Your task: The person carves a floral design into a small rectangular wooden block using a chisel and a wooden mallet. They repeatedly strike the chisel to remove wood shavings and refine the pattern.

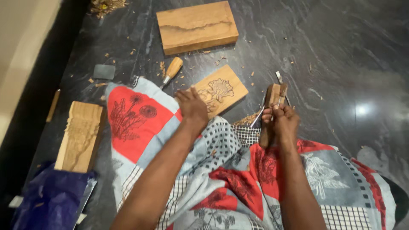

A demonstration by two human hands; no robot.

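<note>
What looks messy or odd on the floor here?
Wood shavings lie scattered over the dark floor around the carved flower panel under the left hand, with a heap at the top edge. Nothing looks broken.

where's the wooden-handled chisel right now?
In the head view, the wooden-handled chisel lies on the dark floor, upper left of centre. It sits between the large plain wood block and the flower-carved wood panel, just beyond the left hand.

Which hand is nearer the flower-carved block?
Left. The left hand rests on the flower-carved block; the right hand is off to its right, holding a mallet.
</note>
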